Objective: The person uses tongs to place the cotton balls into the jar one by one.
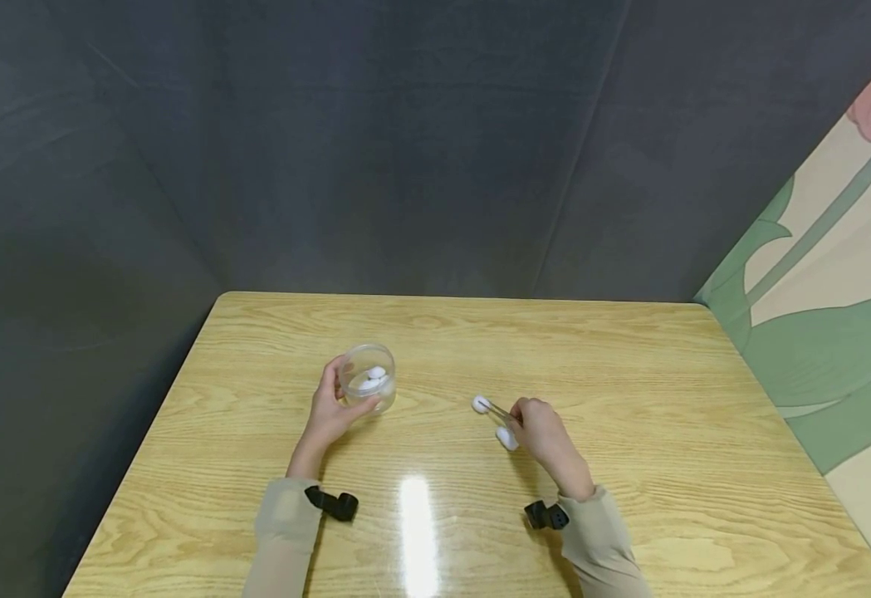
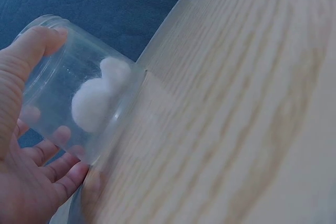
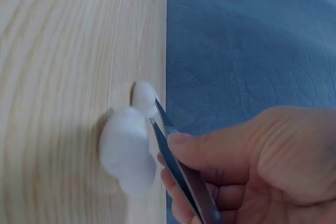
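Observation:
My left hand grips a clear plastic jar with thumb and fingers on either side. White cotton balls lie at the jar's bottom, and its top is uncovered. Between thumb and fingers, my right hand holds metal tweezers. Their tips stand slightly apart against a small cotton ball on the table; whether they pinch it I cannot tell. Closer to me lies another piece of cotton, larger and lumpy in the right wrist view, beneath the tweezers.
The wood-grain table fills the lower part of the head view. Behind it hangs a dark cloth, and a flower-patterned fabric is beyond the right edge. Both wrists wear small black cameras.

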Tool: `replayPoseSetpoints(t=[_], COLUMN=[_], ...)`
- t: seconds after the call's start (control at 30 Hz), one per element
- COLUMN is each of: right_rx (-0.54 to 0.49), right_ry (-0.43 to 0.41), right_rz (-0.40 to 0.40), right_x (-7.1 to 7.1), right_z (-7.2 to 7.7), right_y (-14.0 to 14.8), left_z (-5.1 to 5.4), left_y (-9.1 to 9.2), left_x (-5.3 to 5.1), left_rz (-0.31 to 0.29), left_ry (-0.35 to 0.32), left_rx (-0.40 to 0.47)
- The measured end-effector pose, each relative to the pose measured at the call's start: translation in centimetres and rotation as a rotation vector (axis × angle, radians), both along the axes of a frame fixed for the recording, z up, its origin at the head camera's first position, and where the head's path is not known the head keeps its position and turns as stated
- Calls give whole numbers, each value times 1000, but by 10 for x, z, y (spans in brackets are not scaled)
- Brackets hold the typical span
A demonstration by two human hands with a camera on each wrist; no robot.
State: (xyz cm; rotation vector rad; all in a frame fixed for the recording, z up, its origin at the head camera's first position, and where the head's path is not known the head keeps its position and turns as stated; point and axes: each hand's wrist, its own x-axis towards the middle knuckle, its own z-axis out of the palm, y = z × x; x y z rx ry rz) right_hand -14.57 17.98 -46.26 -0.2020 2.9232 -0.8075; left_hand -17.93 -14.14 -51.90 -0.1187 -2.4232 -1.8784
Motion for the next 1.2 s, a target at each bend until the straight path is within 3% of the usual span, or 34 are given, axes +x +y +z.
replayPoseSetpoints(t=[0.3,1.2], right_rx=[5,-37], right_ry=[29,90], right_rz=[-29,-65], right_x=[-1,-1], right_z=[-2,12], right_y=[-1,0], left_z=[1,-1], left_y=[1,0], left_x=[-1,-1], left_rz=[7,2], left_ry=[1,5], left_rx=[-3,2])
